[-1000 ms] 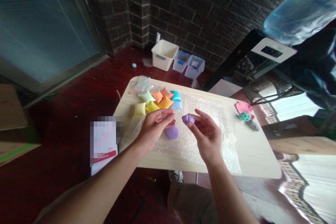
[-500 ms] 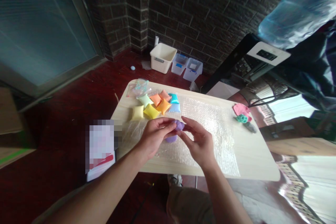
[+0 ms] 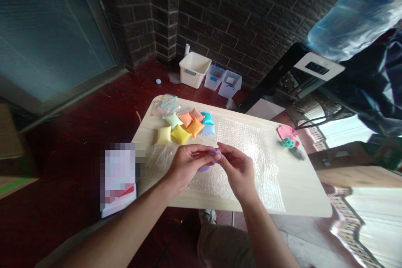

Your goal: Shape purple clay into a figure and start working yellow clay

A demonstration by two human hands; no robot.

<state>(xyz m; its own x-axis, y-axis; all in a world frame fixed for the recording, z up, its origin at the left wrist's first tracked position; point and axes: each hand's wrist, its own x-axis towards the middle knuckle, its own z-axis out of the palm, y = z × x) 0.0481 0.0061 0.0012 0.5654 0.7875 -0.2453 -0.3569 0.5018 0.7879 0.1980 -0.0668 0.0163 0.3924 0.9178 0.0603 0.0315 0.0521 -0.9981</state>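
Observation:
My left hand [image 3: 185, 165] and my right hand [image 3: 236, 169] meet above a sheet of bubble wrap [image 3: 248, 150] on a light wooden table [image 3: 301, 192]. Their fingertips pinch a small purple clay lump [image 3: 214, 153] between them. A second purple clay piece [image 3: 204, 168] lies on the wrap just below, mostly hidden by my fingers. Several small coloured clay packets [image 3: 185, 127] lie in a cluster at the far left of the table.
Pink and green clay shapes [image 3: 287, 136] sit at the table's far right edge. A crumpled clear bag [image 3: 166, 104] lies at the far left corner. White and clear bins [image 3: 213, 75] stand on the floor by the brick wall. A white card [image 3: 119, 176] hangs off the table's left side.
My hands have come together: the right hand brought the purple lump leftwards and down to the left fingertips, which now cover most of the flat purple piece on the wrap.

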